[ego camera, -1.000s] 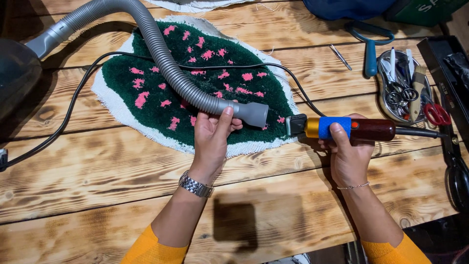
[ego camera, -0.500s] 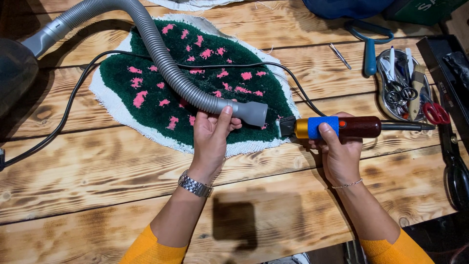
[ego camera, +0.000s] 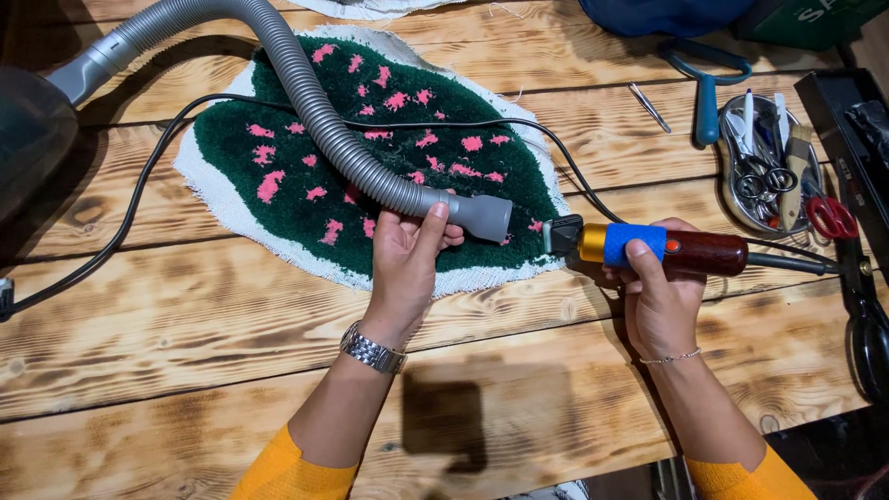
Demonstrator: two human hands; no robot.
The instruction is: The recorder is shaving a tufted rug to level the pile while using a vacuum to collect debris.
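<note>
A dark green tufted rug (ego camera: 278,157) with pink spots and a white backing edge lies on the wooden table (ego camera: 185,352). My left hand (ego camera: 407,255) grips the grey vacuum hose (ego camera: 315,102) just behind its nozzle (ego camera: 480,215), which rests over the rug's right side. My right hand (ego camera: 657,287) holds an electric trimmer (ego camera: 662,248) with a blue, gold and dark red body. Its black head touches the rug's right edge, close to the nozzle.
A black cable (ego camera: 139,185) runs across the rug and table. At the right stand a metal tray of scissors and tools (ego camera: 769,171), a blue handled tool (ego camera: 708,93), tweezers (ego camera: 648,106), a black box (ego camera: 852,157) and large black shears (ego camera: 866,324).
The trimmer and my right hand have slid left, bringing the black head nearer the vacuum nozzle at the rug's edge. My left hand stays on the hose.
</note>
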